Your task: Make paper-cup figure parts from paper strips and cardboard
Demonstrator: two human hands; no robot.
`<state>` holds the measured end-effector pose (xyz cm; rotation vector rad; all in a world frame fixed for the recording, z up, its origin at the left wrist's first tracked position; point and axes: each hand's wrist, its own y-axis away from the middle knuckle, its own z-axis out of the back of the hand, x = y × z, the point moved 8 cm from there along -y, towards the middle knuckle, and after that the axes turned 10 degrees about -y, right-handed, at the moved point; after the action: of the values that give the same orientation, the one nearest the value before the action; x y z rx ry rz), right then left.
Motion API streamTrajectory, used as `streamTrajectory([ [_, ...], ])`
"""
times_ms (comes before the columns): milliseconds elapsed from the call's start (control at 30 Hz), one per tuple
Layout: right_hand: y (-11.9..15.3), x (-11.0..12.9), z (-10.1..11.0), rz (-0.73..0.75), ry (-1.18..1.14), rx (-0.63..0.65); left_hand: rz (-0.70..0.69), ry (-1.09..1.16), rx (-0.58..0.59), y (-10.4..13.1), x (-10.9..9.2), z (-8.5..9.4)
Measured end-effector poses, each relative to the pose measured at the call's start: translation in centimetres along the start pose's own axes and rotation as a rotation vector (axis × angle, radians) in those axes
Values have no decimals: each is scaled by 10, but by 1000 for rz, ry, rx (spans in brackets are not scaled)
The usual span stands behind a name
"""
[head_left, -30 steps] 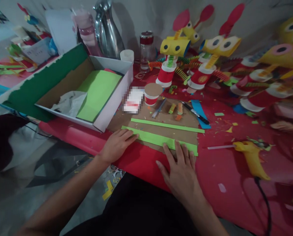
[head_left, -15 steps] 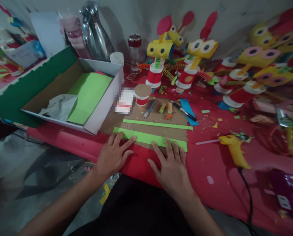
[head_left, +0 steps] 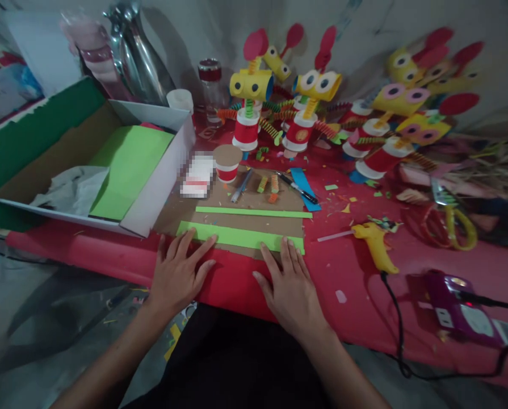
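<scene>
A wide green paper strip (head_left: 236,234) lies flat along the near edge of a brown cardboard sheet (head_left: 172,207). My left hand (head_left: 179,272) rests its fingertips on the strip's left part, fingers spread. At the right part, my right hand (head_left: 290,284) touches the strip with its fingers stretched out. Neither hand grips anything. Just beyond lies a narrower green paper strip (head_left: 254,212), roughly parallel. Further back on the cardboard are a craft knife (head_left: 242,185), a black pen (head_left: 298,188), small folded paper springs (head_left: 263,184) and a red paper cup (head_left: 227,172) with a brown disc on top.
An open box (head_left: 151,196) holding green paper stands at left. Several paper-cup figures (head_left: 247,130) line the wall. On the right lie a yellow glue gun (head_left: 375,244) with a black cord, scissors (head_left: 458,227) and a purple device (head_left: 462,307). A steel jug (head_left: 138,57) stands behind the box.
The view has swung to the right, so everything appears shifted left. Both hands stay on the wide strip; the right hand's fingers are closer together.
</scene>
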<state>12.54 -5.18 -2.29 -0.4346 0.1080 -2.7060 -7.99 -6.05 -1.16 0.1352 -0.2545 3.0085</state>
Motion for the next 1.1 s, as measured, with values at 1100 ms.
streamTrajectory([
  [1100,-55,-41,46,-234,-563,-152,46,94,-94,4,3,0],
])
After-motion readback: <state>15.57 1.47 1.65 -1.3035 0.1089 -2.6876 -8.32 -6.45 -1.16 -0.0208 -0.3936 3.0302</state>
